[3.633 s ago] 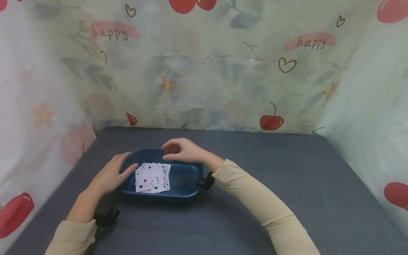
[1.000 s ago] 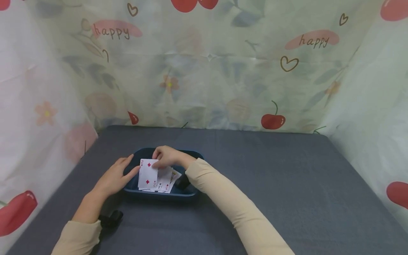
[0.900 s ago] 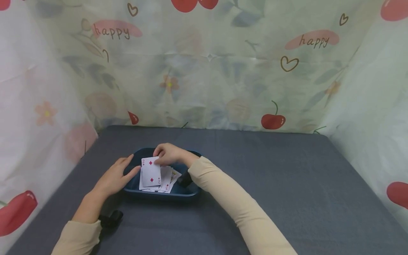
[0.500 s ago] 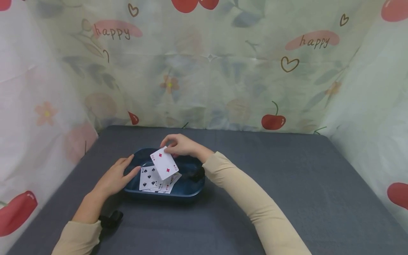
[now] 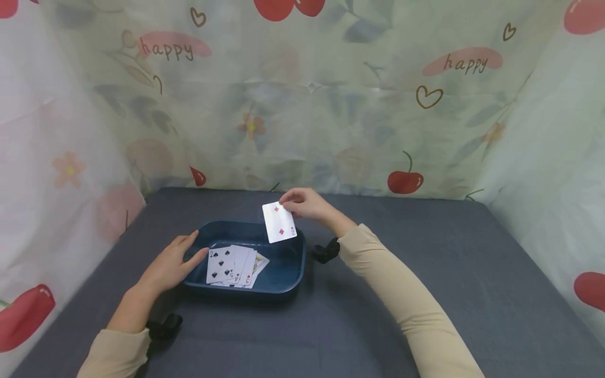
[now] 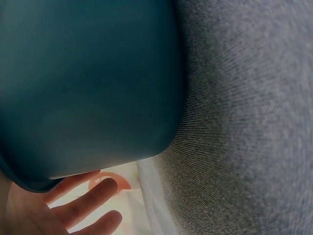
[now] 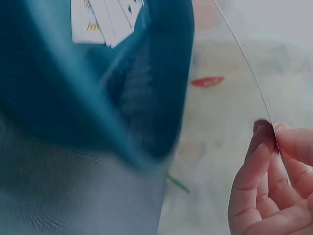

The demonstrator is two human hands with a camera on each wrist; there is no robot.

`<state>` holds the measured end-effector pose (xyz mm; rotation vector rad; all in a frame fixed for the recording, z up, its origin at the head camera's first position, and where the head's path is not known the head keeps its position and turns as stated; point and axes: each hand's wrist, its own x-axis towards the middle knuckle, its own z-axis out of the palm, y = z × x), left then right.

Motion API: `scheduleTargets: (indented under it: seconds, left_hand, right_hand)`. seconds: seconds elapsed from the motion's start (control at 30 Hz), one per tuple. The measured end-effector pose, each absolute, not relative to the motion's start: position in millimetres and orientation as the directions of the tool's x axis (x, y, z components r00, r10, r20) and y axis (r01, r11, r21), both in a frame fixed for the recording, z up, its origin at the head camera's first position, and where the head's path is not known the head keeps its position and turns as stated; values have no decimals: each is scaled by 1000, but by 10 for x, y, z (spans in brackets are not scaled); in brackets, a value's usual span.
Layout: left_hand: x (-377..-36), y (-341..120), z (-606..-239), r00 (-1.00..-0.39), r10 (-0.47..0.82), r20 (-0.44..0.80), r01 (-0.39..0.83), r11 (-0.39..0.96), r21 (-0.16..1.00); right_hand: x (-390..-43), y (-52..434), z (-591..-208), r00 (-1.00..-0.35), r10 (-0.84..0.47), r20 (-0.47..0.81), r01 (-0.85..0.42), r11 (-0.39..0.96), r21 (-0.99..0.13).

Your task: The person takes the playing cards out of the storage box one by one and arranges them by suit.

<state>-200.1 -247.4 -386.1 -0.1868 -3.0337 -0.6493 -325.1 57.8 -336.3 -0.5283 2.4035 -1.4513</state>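
Observation:
My right hand [image 5: 307,203] pinches a playing card [image 5: 279,226], the two of diamonds, above the back right rim of the blue tray. In the right wrist view the card [image 7: 247,61] appears edge-on between thumb and fingertips. Inside the blue tray [image 5: 283,286] lies a fanned pile of playing cards [image 5: 224,266] with a five of spades on top; the lower ones are partly covered. My left hand [image 5: 170,262] rests at the tray's left rim, its thumb over the edge. In the left wrist view its fingers [image 6: 88,201] extend straight past the tray's outer wall [image 6: 93,88].
The tray stands on a dark grey cloth-covered table [image 5: 402,273]. Patterned sheets [image 5: 302,136] with cherries, hearts and the word "happy" hang behind and at both sides. Each wrist carries a black camera mount [image 5: 165,326].
My right hand has taken the two of diamonds off the pile and lifted it up and to the right, uncovering the five of spades. The left hand has stayed at the rim.

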Motion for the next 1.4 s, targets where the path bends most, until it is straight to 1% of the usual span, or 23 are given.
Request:
scheduleTargets:
  seconds: [0.43, 0.7, 1.03, 1.4]
  left_hand:
    - [-1989, -2478, -3859, -991, 117, 63, 133, 902, 411]
    - [-1980, -2481, -3871, -991, 114, 64, 130, 902, 412]
    - [-1982, -2472, -3872, -993, 105, 57, 119, 901, 417]
    - [-1988, -2444, -3877, -993, 91, 71, 113, 905, 411]
  right_hand:
    - [-3349, 1207, -3461, -947, -318, -51, -106, 457, -883]
    - [-3431, 1457, -3660, -977, -180, -118, 14, 492, -870]
    - [-3552, 1566, -3922, -982, -114, -153, 71, 528, -846]
    - [-3616, 1517, -4011, -972, -85, -218, 146, 509, -848]
